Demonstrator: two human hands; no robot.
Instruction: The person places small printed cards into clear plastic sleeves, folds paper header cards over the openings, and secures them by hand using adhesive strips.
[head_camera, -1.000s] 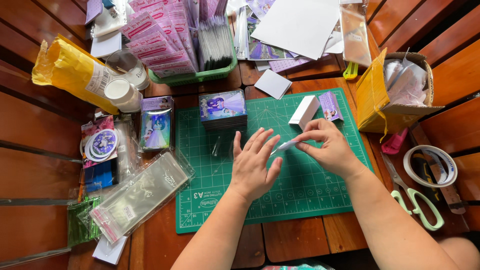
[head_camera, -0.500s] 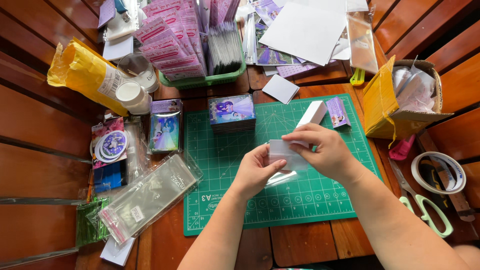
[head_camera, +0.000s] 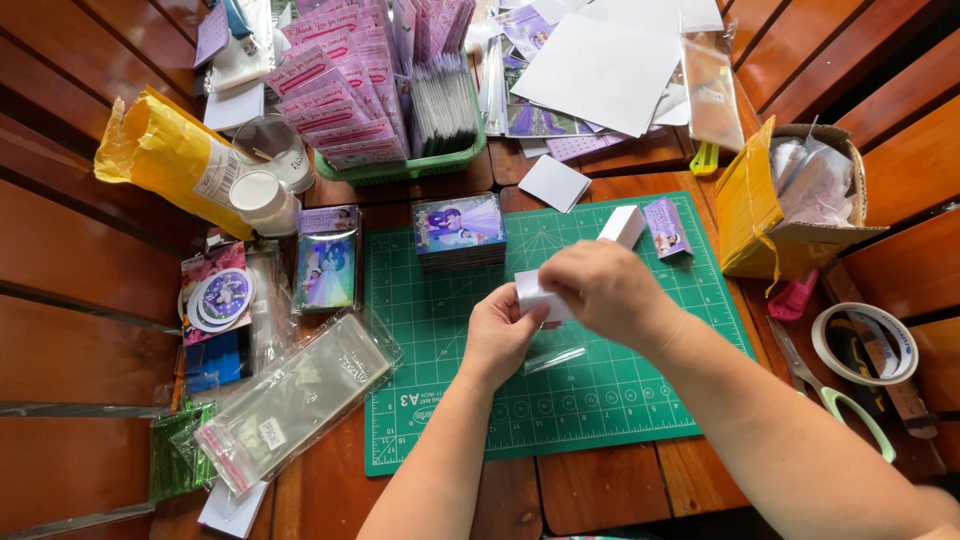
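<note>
Both hands meet over the green cutting mat (head_camera: 430, 330). My left hand (head_camera: 503, 334) and my right hand (head_camera: 603, 287) pinch a small white card in a clear sleeve (head_camera: 534, 296) between them, lifted just above the mat. A clear sleeve strip (head_camera: 556, 358) lies on the mat under the hands. A stack of purple picture cards (head_camera: 459, 229) sits at the mat's far edge. A small white box (head_camera: 622, 226) stands just beyond my right hand.
A green basket of pink cards (head_camera: 385, 100) and white paper sheets (head_camera: 600, 70) sit at the back. A yellow mailer (head_camera: 165, 155) and clear bags (head_camera: 290, 400) lie left. An open cardboard box (head_camera: 790, 200), tape roll (head_camera: 865, 343) and scissors (head_camera: 845, 405) are on the right.
Both hands have lifted the sleeved card off the mat and drawn together; my left hand went from flat on the mat to pinching the card's left edge.
</note>
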